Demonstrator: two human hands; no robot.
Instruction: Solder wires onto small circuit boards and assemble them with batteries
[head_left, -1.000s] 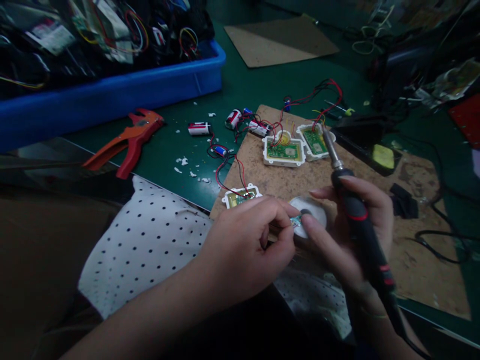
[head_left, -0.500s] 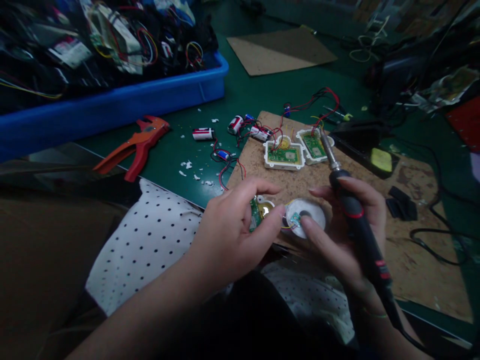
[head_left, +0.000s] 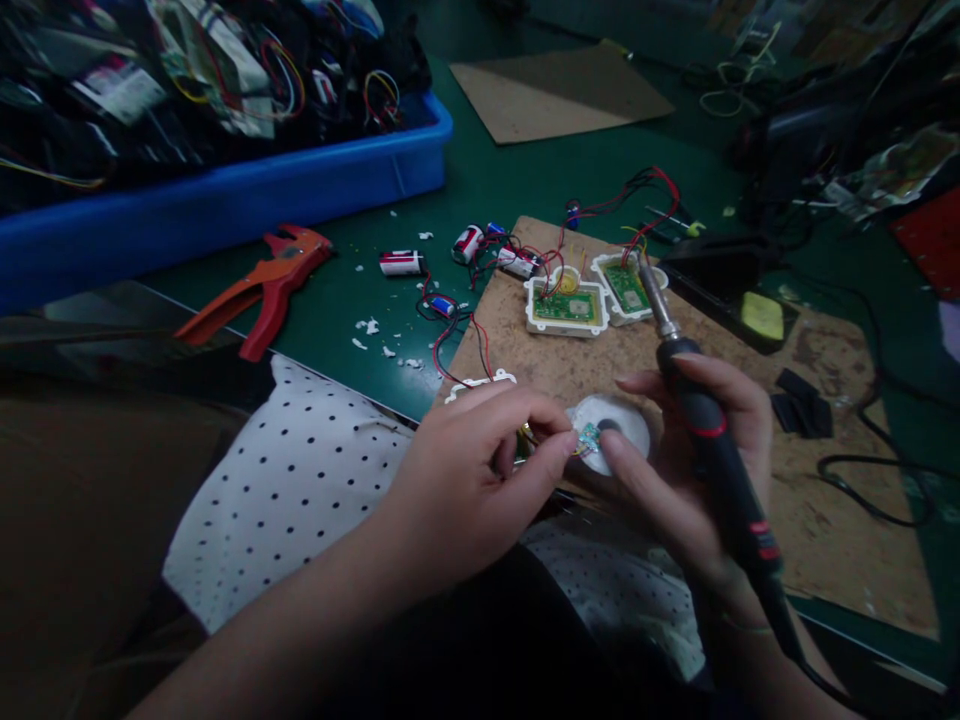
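My right hand (head_left: pixel 705 450) is wrapped round a soldering iron (head_left: pixel 701 415), its metal tip pointing up and away. The thumb of that hand also presses by a small green circuit board (head_left: pixel 589 437), which lies over a white round disc (head_left: pixel 619 425) with a dark centre, like a spool. My left hand (head_left: pixel 502 450) is closed in a pinch at the left edge of that small board, on its thin coloured wires (head_left: pixel 580 451). Beneath my left hand is a white-rimmed housing (head_left: pixel 491 381), mostly hidden.
Two white housings with green boards (head_left: pixel 566 305) (head_left: pixel 626 285) sit on the brown board (head_left: pixel 840 520). Wired batteries (head_left: pixel 401 263), white scraps and an orange-red cutter (head_left: pixel 274 285) lie left. A blue bin (head_left: pixel 300 180) stands behind, an iron stand with yellow sponge (head_left: pixel 763 315) at right.
My left thumb and index finger have come together and moved right to the small board's wires. The white-rimmed housing shows behind my left hand now. My right hand stays almost still.
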